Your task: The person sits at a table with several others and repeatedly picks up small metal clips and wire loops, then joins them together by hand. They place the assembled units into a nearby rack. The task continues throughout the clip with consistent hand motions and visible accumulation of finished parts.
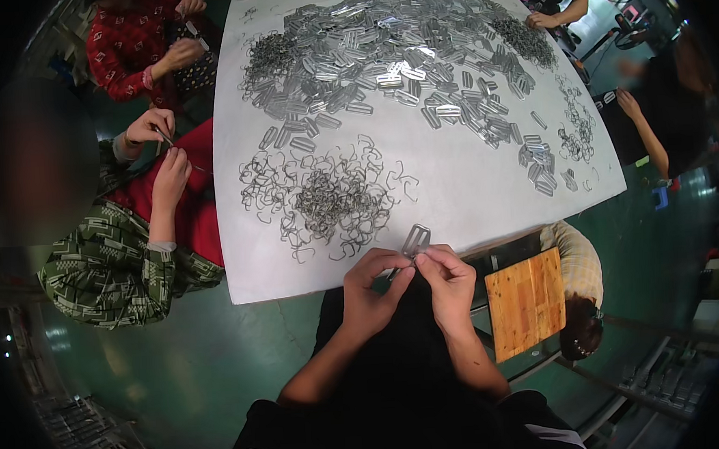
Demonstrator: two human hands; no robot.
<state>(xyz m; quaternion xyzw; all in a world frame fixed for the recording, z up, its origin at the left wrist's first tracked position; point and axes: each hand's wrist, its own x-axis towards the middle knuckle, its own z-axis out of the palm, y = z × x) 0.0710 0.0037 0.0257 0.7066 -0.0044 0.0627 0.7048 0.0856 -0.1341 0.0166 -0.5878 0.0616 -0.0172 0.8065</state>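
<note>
Just over the near edge of the table, both my hands meet at a flat metal buckle (416, 237) with long slots, its slotted end tilted up and away from me. My left hand (373, 289) is closed, thumb and fingertips pinching at the buckle's lower end. Between those fingers shows a small dark piece, too small to name. My right hand (448, 285) pinches the buckle's lower right side between thumb and forefinger. Beyond my hands lies a loose heap of bent wire hooks (326, 198). The fingertips partly hide where buckle and fingers touch.
A big pile of slotted metal buckles (366, 41) covers the far part of the white table (455, 191). Smaller wire piles (525, 41) lie at right. Co-workers sit left and at far right; another person bends beside a wooden stool (526, 305) near my right.
</note>
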